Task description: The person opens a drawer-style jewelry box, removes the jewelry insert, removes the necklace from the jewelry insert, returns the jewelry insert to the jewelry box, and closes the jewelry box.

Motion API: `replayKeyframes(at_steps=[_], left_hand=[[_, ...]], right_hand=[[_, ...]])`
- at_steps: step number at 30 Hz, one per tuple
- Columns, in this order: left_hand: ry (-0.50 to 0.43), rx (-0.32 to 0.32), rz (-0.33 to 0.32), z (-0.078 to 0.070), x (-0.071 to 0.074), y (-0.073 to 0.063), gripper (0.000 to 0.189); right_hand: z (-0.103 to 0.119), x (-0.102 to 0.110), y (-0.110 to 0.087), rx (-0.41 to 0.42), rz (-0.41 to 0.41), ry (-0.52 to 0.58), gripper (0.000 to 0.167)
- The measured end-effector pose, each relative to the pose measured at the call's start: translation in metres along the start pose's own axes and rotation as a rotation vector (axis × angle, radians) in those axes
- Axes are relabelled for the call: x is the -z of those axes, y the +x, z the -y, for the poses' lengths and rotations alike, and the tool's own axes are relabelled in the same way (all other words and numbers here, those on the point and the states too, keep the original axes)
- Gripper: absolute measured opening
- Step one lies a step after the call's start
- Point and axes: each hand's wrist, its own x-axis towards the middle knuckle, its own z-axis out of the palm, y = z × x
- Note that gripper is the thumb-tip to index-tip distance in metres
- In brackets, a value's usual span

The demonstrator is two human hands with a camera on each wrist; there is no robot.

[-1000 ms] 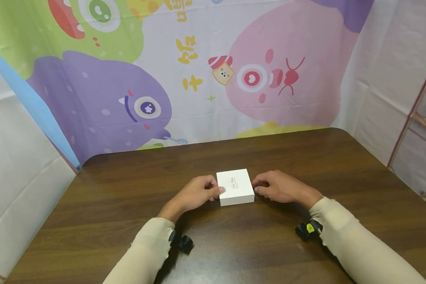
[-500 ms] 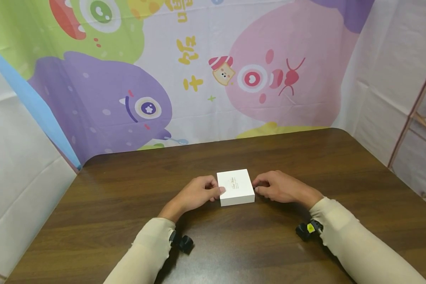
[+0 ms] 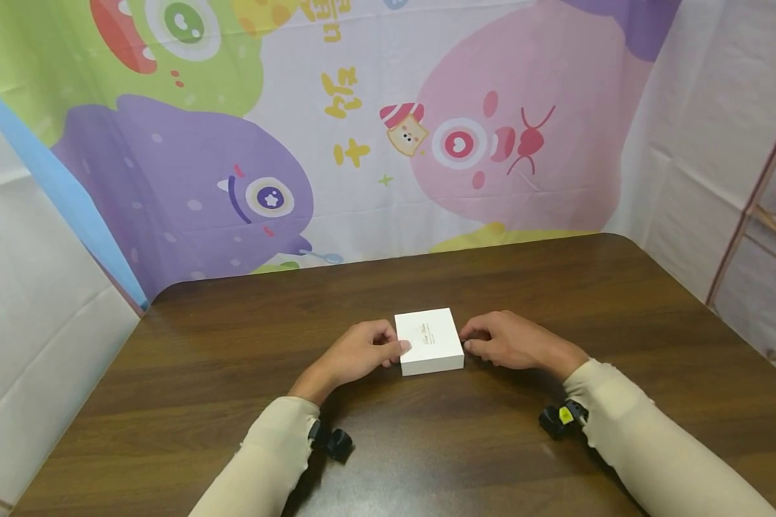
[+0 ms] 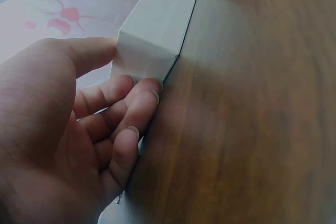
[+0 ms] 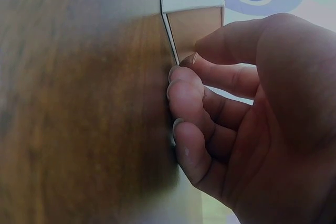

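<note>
A small flat white box point(image 3: 429, 340) with gold lettering lies on the table, between both hands in the head view. My left hand point(image 3: 363, 343) grips its left end, thumb on the top edge and curled fingers against the lower side; the left wrist view shows this end of the box point(image 4: 144, 59) up close. At the opposite end, my right hand point(image 3: 506, 339) has thumb and index finger together on what looks like a small dark pull tab. The right wrist view shows a tan end face point(image 5: 193, 29) framed by the white sleeve. The fingertips partly hide the tab.
The dark wooden table point(image 3: 246, 424) extends all round the box. Behind it hangs a cartoon-printed curtain point(image 3: 375, 208). Pale fabric walls stand at left and right. A black wrist camera point(image 3: 330, 440) is strapped to the left sleeve, another camera point(image 3: 561, 418) to the right.
</note>
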Motion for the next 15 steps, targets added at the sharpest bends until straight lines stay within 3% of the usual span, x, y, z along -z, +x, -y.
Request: replayKeyframes(at_steps=[15], left_hand=[[0.008, -0.011, -0.001, 0.0002, 0.0, -0.0006, 0.031]], right_hand=[[0.0003, 0.0, 0.0005, -0.024, -0.013, 0.005, 0.019]])
